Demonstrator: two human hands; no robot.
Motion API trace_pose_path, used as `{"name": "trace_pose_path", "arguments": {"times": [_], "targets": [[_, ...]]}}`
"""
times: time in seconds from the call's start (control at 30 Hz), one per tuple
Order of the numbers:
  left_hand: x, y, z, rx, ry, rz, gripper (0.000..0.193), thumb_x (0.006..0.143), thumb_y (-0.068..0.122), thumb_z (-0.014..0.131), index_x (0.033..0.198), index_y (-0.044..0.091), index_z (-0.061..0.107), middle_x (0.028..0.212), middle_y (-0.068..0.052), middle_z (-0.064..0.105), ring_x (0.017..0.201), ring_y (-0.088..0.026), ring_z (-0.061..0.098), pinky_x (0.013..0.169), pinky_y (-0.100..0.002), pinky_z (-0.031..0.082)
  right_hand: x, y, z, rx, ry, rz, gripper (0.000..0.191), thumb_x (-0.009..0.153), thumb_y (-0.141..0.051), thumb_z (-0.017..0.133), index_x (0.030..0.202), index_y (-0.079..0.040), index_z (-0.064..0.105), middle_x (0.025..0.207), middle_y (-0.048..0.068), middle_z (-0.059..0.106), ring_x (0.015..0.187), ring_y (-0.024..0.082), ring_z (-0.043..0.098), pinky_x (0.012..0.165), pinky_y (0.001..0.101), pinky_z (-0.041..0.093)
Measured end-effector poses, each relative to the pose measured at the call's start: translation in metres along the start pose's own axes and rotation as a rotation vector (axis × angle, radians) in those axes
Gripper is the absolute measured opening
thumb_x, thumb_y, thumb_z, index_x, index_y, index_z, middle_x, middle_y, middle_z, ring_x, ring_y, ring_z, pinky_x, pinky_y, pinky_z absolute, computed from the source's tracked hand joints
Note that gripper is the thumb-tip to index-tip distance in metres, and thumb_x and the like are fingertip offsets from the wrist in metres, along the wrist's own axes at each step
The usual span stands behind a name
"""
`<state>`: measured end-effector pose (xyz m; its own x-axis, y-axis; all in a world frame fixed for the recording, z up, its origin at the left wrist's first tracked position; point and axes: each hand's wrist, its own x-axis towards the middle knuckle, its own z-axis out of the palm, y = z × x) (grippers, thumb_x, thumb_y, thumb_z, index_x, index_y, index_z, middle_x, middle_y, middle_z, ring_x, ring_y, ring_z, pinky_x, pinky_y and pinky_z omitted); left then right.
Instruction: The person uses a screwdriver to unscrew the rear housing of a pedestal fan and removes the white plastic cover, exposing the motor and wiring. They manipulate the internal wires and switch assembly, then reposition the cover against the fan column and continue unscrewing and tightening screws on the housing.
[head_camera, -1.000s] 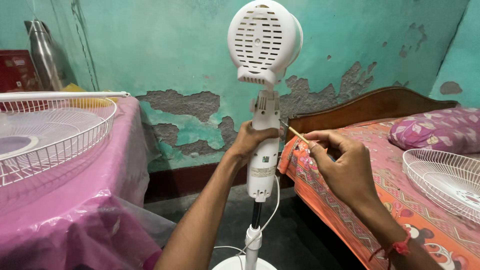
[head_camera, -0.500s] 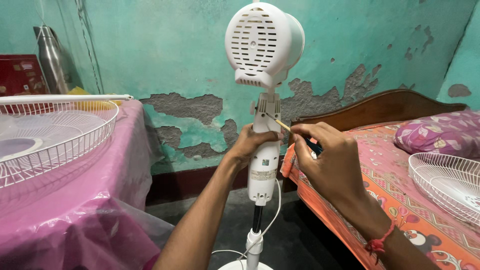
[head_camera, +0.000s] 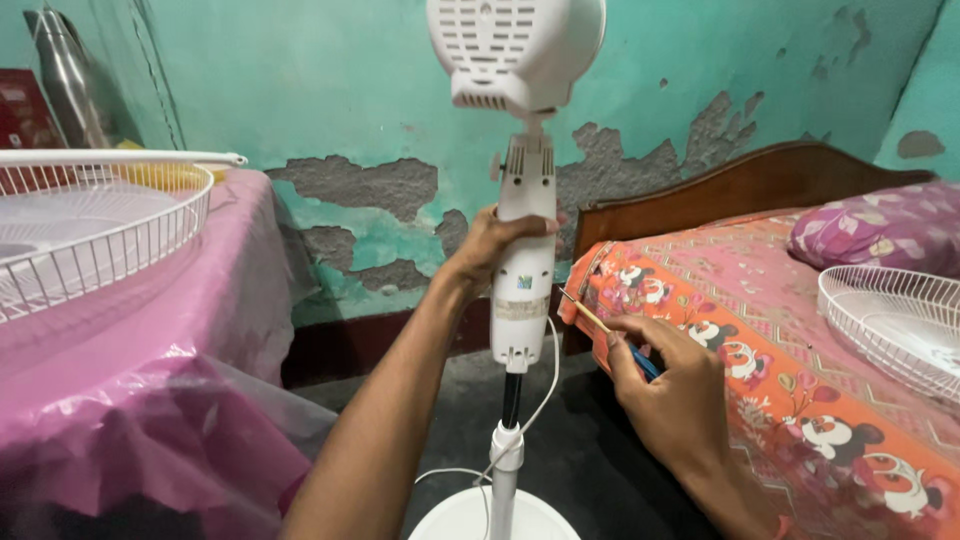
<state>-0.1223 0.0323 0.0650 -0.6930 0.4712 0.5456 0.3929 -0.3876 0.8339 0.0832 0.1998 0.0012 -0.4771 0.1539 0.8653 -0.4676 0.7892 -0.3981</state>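
A white pedestal fan (head_camera: 524, 250) stands in front of me with its guards off; its vented motor housing (head_camera: 515, 50) is at the top of the view. My left hand (head_camera: 495, 245) wraps around the white control column from the left. My right hand (head_camera: 665, 385) grips a screwdriver (head_camera: 600, 325) with a blue handle and a thin yellowish shaft. The shaft tip points up-left toward the lower right side of the column. Whether the tip touches the column is unclear.
A white wire fan guard (head_camera: 95, 225) lies on a pink-covered table (head_camera: 150, 400) at left, a steel flask (head_camera: 70, 85) behind it. A second guard (head_camera: 890, 315) rests on the patterned bed (head_camera: 800, 400) at right. The round fan base (head_camera: 495, 520) and white cord (head_camera: 545, 390) are below.
My right hand with the screwdriver has dropped from the neck of the fan to the lower part of the column. The view has moved closer and tilted down.
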Motion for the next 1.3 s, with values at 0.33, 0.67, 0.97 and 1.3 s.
{"name": "trace_pose_path", "arguments": {"times": [0.33,0.67,0.97,1.3], "targets": [[-0.006,0.000,0.006,0.062,0.042,0.015,0.059,0.073,0.025,0.079,0.123,-0.004,0.064,0.113,-0.016,0.076,0.093,-0.025,0.076,0.081,-0.042,0.065,0.005,0.003,0.007,0.003,-0.019,-0.140,0.017,0.090,-0.011,0.069,0.105,-0.004,0.076,0.098,0.014,0.077,0.088,0.027,0.076,0.077,0.0364,0.057],[-0.006,0.000,0.007,0.073,0.043,0.023,0.060,0.073,0.026,0.081,0.122,-0.005,0.065,0.112,-0.015,0.075,0.094,-0.025,0.076,0.082,-0.042,0.065,0.017,-0.014,0.001,-0.248,-0.140,-0.232,0.017,0.088,-0.014,0.071,0.103,-0.006,0.075,0.089,0.013,0.069,0.070,0.033,0.070,0.062,0.0449,0.054],[-0.009,0.002,0.008,0.118,0.062,0.050,0.050,0.073,0.026,0.080,0.112,-0.003,0.071,0.100,-0.012,0.075,0.084,-0.022,0.074,0.074,-0.040,0.064,0.024,-0.038,0.007,-0.402,-0.256,-0.235,0.016,0.089,-0.013,0.068,0.102,-0.005,0.070,0.095,0.015,0.066,0.066,0.037,0.070,0.061,0.0490,0.056],[-0.009,-0.003,0.008,0.176,0.170,0.080,0.038,0.073,0.023,0.081,0.100,-0.002,0.072,0.085,-0.012,0.073,0.068,-0.020,0.070,0.062,-0.037,0.060,0.033,-0.038,0.019,-0.451,-0.287,-0.270,0.016,0.086,-0.009,0.067,0.101,-0.003,0.070,0.097,0.017,0.064,0.069,0.039,0.069,0.062,0.0500,0.057]]}}
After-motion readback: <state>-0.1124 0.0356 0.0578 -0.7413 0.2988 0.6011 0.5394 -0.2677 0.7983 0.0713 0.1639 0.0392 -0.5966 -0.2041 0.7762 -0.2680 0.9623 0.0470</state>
